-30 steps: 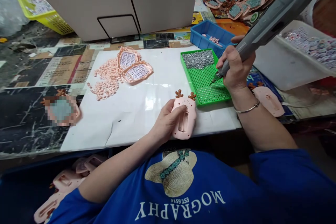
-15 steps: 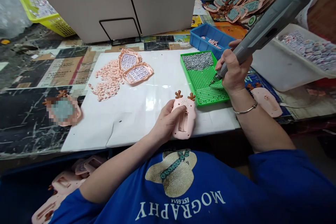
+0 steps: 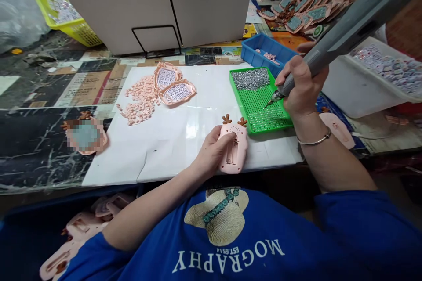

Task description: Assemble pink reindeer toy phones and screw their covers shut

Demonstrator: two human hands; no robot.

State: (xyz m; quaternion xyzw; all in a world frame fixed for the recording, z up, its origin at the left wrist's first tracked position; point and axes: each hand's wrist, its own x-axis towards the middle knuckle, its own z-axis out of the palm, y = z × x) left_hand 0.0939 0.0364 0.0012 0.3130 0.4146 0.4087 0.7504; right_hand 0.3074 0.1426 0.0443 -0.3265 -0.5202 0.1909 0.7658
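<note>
Fingers of the left hand (image 3: 211, 153) curl around a pink antlered toy shell (image 3: 233, 148), pinning it back-up at the near edge of the white board (image 3: 171, 140). Just beyond it, toward the board's right edge, sits a green perforated tray (image 3: 257, 105) with a heap of small screws (image 3: 250, 79) at its far end. The right hand (image 3: 301, 88) is wrapped tight around a grey electric screwdriver (image 3: 346, 30), its tip touching down on the tray's grid. Behind, at the far right corner, stands a blue bin (image 3: 263, 48).
</note>
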